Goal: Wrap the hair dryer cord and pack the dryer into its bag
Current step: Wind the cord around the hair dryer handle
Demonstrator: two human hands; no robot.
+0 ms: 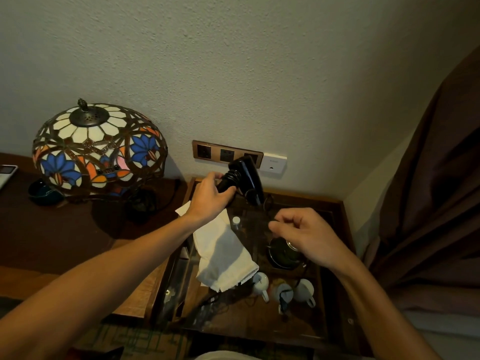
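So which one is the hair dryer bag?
Find the colourful glass lamp, then look right to the wooden table below the wall sockets. The bag is probably the white cloth lying there, the only soft, pale thing among dark objects and cups.

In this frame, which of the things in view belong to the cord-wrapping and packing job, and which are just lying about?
Part of the job:
- hair dryer, handle gripped by the left hand
- cord, coiled round the handle, loose end pinched by the right hand
- white cloth, possibly the bag

Lying about:
- stained-glass lamp
- white cups
- small bottle
- wall sockets
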